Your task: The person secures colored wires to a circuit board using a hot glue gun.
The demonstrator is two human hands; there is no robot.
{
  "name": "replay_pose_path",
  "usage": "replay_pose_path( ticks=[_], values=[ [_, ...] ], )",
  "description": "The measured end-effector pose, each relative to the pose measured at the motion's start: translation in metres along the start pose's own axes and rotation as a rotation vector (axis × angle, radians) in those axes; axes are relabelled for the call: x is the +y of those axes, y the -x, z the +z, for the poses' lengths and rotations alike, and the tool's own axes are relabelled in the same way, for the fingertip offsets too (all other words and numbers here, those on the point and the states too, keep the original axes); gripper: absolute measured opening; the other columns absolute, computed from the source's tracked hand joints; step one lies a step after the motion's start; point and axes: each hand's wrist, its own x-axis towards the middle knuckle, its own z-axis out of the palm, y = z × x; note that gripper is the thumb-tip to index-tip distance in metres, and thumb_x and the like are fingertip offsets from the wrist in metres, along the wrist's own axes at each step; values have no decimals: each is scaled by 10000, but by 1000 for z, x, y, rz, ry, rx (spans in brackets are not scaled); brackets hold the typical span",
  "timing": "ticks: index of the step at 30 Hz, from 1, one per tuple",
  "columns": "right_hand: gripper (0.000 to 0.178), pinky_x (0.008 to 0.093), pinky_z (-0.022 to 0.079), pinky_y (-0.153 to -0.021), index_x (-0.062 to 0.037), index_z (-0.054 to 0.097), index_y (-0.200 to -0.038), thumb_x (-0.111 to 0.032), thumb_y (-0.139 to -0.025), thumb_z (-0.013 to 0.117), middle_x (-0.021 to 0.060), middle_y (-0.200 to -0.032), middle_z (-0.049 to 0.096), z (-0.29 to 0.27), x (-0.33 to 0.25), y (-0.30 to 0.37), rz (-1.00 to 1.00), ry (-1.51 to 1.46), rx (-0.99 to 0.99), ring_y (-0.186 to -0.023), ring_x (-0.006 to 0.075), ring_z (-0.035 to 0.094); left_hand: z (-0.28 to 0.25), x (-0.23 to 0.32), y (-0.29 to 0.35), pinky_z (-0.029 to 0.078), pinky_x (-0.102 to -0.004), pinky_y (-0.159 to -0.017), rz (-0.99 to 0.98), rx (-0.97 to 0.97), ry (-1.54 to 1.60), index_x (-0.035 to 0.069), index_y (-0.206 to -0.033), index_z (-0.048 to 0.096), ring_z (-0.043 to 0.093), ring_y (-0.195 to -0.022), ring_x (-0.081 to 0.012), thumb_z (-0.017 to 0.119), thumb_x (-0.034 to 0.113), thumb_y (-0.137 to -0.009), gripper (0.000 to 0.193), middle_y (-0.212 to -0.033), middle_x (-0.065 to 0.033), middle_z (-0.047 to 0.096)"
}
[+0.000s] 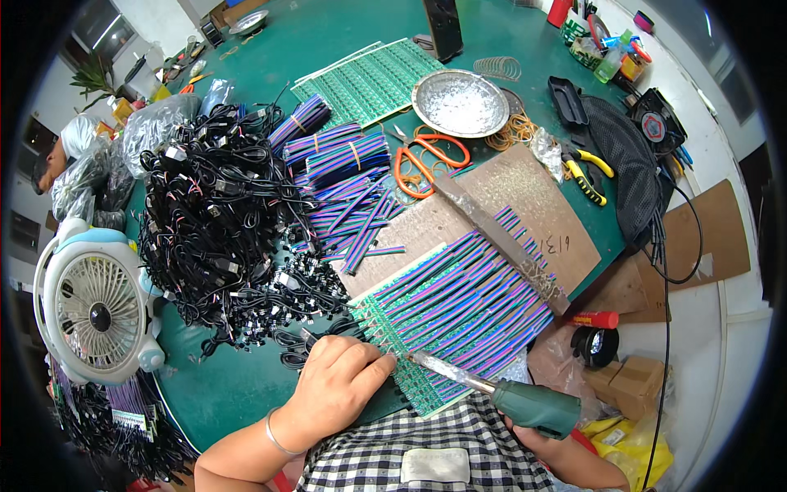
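My right hand (534, 437) is wrapped round the green handle of a soldering gun (537, 407), partly hidden behind it. The gun's metal tip points left onto a green circuit board panel (420, 385). Beside the tip, my left hand (344, 379) is closed in a pinch at the panel's edge; what its fingers hold is too small to make out. Rows of striped flat ribbon wires (459, 287) run from the panel up to the right. Across their far ends lies a long metal bar (500, 246), on a brown board (537, 189).
Left of my hands is a heap of black cables (221, 221), with a fan (98, 316) beyond. Bundled ribbon wires (348, 157), orange scissors (426, 162), a metal bowl (461, 103), yellow-handled pliers (589, 175) and green panels (369, 78) lie farther back. A person's arm (54, 168) shows far left.
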Motion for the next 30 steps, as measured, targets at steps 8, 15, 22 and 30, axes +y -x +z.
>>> replay_pose_path(
  ticks=[8, 15, 22, 30],
  values=[
    [284, 344, 517, -788, -2, 685, -990, -93, -736, 774, 121, -968, 693, 6, 5, 0, -7, -4, 68, -852, 244, 681, -1, 1, 0, 434, -345, -729, -5, -18, -3, 95, -986, 686, 576, -813, -196, 663, 63, -711, 278, -869, -7, 596],
    [285, 345, 525, -774, -9, 693, -1001, -89, -741, 779, 118, -956, 700, 5, 23, 8, -105, 276, 66, -846, 247, 687, -1, 1, 0, 431, -345, -732, -2, -23, -7, 97, -986, 691, 573, -815, -197, 659, 73, -721, 268, -867, -7, 590],
    [246, 347, 517, -751, -20, 704, -1003, -113, -781, 755, 114, -970, 710, -1, 2, 7, 45, 59, 47, -834, 254, 687, -3, 1, 3, 443, -342, -790, -10, -85, -32, 88, -1007, 679, 571, -891, -195, 618, 131, -780, 240, -941, -17, 605],
    [259, 341, 511, -758, -15, 705, -1025, -104, -786, 749, 121, -962, 712, 0, 4, 9, 41, 10, 27, -843, 250, 686, -3, 1, 2, 443, -341, -786, -7, -73, -33, 91, -996, 682, 571, -891, -195, 617, 138, -776, 235, -942, -17, 606]
  ],
)
